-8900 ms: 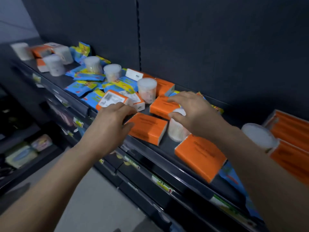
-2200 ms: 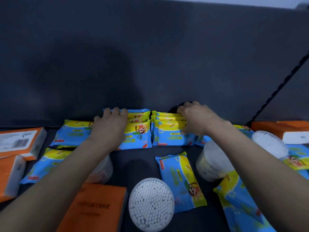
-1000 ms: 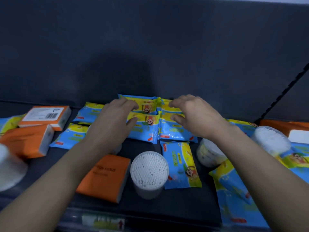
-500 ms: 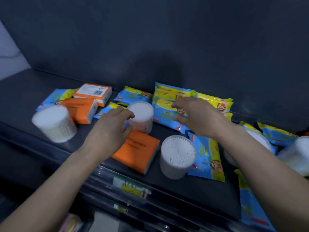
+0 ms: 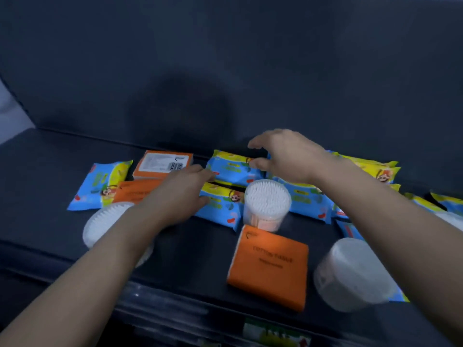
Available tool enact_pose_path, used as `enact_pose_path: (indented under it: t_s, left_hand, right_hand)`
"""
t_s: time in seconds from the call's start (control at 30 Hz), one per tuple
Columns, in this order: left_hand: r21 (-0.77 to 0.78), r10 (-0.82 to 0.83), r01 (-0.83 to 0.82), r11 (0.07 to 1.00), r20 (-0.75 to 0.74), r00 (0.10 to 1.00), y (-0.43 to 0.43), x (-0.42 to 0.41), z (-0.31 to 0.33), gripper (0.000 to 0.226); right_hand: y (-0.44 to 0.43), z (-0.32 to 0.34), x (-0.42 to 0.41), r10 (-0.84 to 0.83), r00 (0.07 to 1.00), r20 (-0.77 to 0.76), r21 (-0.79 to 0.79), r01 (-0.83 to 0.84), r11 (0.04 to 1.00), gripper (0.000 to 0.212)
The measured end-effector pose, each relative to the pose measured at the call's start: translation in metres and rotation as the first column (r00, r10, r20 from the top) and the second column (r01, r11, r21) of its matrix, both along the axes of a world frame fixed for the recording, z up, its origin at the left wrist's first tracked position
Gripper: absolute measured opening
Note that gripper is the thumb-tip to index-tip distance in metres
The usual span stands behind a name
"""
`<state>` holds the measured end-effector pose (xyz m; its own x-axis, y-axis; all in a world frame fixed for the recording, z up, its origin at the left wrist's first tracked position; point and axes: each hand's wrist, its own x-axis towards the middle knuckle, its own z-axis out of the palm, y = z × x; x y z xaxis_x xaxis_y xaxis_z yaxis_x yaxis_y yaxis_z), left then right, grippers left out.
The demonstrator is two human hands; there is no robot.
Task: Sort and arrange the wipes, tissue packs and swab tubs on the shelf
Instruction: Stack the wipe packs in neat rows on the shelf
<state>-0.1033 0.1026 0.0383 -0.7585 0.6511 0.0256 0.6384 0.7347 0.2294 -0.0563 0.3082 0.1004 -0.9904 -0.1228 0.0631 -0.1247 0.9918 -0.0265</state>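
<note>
Blue wipes packs [image 5: 221, 205] lie at the left hand [image 5: 180, 194] and right hand [image 5: 288, 156], both spread and empty; a careless sweep could topple the upright swab tub [image 5: 266, 204] between the two arms.

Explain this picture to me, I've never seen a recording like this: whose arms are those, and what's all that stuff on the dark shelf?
There is no machine: a person wears a camera on the head, so you look down along their own bare arms. The left hand is stretched out open at the edge of a blue-and-yellow soft wipes pack. The right hand hovers with curved fingers over another wipes pack behind it. Neither visibly holds anything. On the dark shelf lie more such packs, orange rectangular tissue packs and clear round plastic tubs of cotton swabs.
</note>
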Motion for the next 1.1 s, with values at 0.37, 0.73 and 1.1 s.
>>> enact_pose_path:
  t_s: [0.37,0.73,1.1]
  left_hand:
    - [-0.408,-0.054,0.168,0.898,0.277,0.959,0.026,-0.046,-0.012,0.09]
    - [0.072,0.093,-0.109,0.991,0.196,0.976,0.002,-0.044,0.013,0.037]
    - [0.45,0.393,-0.294,0.843,-0.142,0.908,0.001,0.001,0.036,0.02]
  right_hand:
    - [0.013,-0.035,-0.059,-0.068,0.958,0.279,-0.02,0.077,0.997,0.044]
    - [0.013,-0.052,-0.093,0.046,0.928,0.37,0.043,-0.066,0.997,0.049]
    - [0.026,-0.015,-0.07,0.124,0.99,-0.067,-0.277,-0.138,0.951,0.024]
